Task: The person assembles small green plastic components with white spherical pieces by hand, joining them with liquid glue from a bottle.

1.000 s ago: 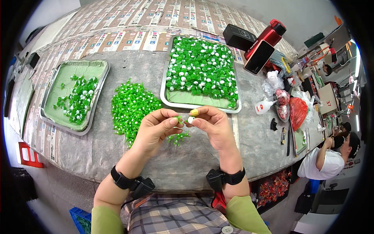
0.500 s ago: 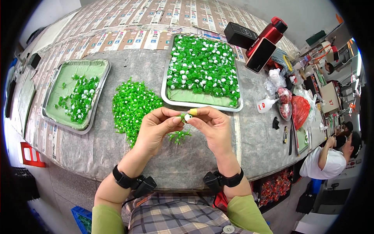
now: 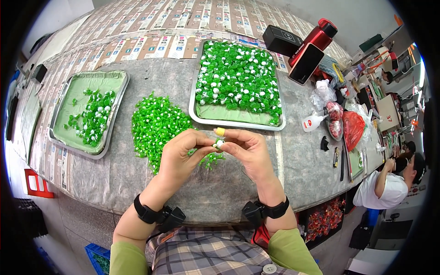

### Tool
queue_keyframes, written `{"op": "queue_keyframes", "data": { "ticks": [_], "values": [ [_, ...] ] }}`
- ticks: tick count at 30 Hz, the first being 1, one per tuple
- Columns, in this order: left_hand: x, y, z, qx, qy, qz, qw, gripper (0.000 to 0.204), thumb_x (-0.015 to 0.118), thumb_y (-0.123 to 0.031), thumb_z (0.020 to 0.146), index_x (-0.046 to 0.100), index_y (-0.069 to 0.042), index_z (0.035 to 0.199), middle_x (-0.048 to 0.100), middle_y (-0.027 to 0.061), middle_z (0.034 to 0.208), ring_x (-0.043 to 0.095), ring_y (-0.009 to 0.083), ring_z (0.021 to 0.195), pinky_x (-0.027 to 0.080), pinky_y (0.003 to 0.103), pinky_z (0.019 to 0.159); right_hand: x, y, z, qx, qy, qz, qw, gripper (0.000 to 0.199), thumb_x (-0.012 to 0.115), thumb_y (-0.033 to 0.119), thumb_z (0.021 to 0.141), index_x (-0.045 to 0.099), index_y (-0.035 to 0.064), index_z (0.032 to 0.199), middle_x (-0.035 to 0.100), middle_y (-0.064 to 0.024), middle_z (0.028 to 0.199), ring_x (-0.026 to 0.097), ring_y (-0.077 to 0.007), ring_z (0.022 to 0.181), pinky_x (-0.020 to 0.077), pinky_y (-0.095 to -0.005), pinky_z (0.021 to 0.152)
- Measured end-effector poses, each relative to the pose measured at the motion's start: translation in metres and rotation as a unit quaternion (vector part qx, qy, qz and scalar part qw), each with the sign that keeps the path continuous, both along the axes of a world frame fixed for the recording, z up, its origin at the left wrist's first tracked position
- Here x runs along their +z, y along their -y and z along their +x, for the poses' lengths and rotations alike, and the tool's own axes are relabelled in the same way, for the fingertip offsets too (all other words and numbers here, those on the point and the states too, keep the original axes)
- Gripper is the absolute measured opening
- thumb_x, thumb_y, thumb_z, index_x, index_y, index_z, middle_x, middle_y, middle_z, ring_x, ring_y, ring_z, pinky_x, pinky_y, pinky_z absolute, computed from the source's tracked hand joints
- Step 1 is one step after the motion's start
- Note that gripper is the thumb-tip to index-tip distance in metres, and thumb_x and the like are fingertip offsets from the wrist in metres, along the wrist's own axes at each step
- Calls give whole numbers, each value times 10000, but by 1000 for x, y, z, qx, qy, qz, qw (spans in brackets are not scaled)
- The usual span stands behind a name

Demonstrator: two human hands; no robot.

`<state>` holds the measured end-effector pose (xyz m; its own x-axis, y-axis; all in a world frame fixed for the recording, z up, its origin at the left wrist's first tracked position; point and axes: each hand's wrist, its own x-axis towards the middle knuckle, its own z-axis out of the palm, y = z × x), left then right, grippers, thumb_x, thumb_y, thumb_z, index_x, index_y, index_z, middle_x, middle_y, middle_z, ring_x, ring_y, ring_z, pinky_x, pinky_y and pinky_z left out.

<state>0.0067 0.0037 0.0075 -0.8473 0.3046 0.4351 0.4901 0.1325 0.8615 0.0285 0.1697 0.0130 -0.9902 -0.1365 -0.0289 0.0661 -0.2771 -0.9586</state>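
Fingertip to fingertip, my left hand [image 3: 180,158] and my right hand [image 3: 251,153] meet over the table's front part. The right thumb and index finger pinch a small white ball [image 3: 220,143] with a dark spot; a yellow band [image 3: 220,131] wraps that index finger. Pinched in the left fingers is a small green plastic piece [image 3: 215,146], mostly hidden, touching the ball. Behind my left hand spreads a heap of green plastic pieces [image 3: 158,121] with whitish bits. A few loose green pieces [image 3: 213,159] lie under my hands.
Beyond my hands stands a metal tray [image 3: 238,124] full of green pieces with white balls. A second tray [image 3: 68,103], at left, holds fewer. To the right are a phone [image 3: 306,64], red bottle [image 3: 321,34], white squeeze bottle [image 3: 313,122] and red bag [image 3: 354,130]. Another person [image 3: 382,188] sits far right.
Both hands have come slightly closer together and lower. The right index finger has shifted left, and the white ball now sits tighter against the green piece.
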Motion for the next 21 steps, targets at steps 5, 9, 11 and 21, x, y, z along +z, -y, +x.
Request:
{"op": "queue_keyframes", "data": {
  "ticks": [5,9,11,21],
  "values": [
    [6,-1,1,6,-26,-31,999,115,635,7,649,573,-17,743,562,73,692,547,178,636,435,257,555,-5,-2,-2,29,27,-12,999,202,587,39,751,577,-18,945,604,-64,830,558,-87,736,445,-186,663],
    [5,-3,2,15,-36,-52,998,105,632,-4,655,570,-14,738,556,73,682,548,187,622,435,260,544,-8,-4,-3,32,35,-21,999,203,589,43,750,577,-18,943,604,-65,824,558,-88,735,446,-189,662],
    [3,-2,1,16,-22,-55,998,99,627,-7,665,570,-11,746,556,72,681,549,178,622,435,257,544,-8,-2,-4,35,43,-19,998,200,589,49,753,576,-21,940,605,-61,821,559,-89,733,446,-190,658],
    [-4,45,-38,69,210,530,818,112,531,-128,804,548,-19,827,547,31,747,517,95,616,462,192,569,1,-21,-6,81,-67,428,898,207,641,132,675,559,30,836,557,-45,669,514,-137,599,417,-251,580]
  ]
}}
